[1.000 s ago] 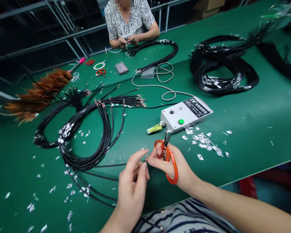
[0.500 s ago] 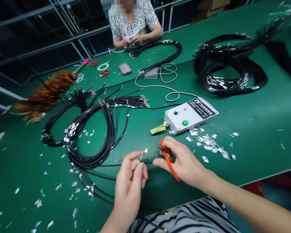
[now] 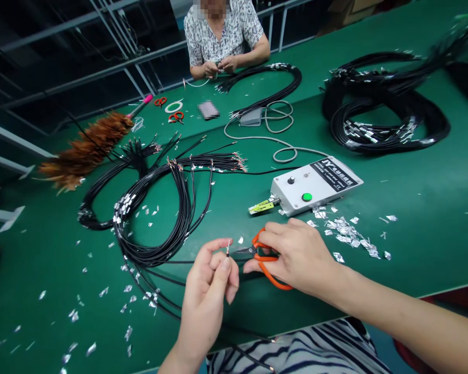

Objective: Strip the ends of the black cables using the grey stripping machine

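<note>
The left hand (image 3: 208, 288) pinches a black cable's stripped end (image 3: 228, 250). Beside it, the right hand (image 3: 296, 254) holds orange-handled scissors (image 3: 273, 278), blades pointing toward that end, above the green desk (image 3: 296, 306).

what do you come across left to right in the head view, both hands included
feather duster → left hand pinching a black wire near its end → orange scissors → right hand holding them → scattered foil scraps

Scissors (image 3: 250, 250) now beside cable end (image 3: 228, 251)
</note>
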A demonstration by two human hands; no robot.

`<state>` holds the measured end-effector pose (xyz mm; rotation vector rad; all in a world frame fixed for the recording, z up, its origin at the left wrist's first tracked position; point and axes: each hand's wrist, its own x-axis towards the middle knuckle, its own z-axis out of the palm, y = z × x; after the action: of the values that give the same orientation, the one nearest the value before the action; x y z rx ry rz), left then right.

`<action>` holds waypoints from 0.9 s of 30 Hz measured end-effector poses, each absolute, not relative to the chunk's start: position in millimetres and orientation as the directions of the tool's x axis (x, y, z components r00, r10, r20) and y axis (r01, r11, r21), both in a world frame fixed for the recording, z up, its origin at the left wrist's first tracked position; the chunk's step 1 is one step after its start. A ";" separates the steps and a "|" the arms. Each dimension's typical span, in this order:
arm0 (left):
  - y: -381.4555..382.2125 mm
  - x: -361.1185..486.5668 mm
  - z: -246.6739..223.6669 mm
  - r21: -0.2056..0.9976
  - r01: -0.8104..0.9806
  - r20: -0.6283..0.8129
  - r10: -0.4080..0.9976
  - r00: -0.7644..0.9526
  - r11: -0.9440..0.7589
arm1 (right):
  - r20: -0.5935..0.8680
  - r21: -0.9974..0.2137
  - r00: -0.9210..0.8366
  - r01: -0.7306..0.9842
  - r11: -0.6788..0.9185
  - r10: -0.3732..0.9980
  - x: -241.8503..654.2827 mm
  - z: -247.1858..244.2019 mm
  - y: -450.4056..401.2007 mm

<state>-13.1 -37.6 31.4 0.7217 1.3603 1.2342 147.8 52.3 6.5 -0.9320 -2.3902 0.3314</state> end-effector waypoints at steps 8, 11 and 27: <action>-36.1 -13.8 35.0 0.933 -0.217 -0.332 0.922 -0.199 0.288 | 0.380 -0.394 -0.625 0.557 0.731 0.681 151.1 9.3 53.2; -36.7 -14.3 33.8 0.928 -0.212 -0.346 0.918 -0.192 0.305 | 0.346 -0.416 -0.623 0.568 0.710 0.701 152.1 10.2 53.3; -36.1 -12.6 36.1 0.919 -0.202 -0.376 0.909 -0.180 0.340 | 0.332 -0.398 -0.672 0.536 0.744 0.662 149.2 13.2 54.2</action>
<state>-12.6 -36.1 36.1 0.7030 1.3891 1.1535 149.2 54.2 13.2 -0.9099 -2.4841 0.3694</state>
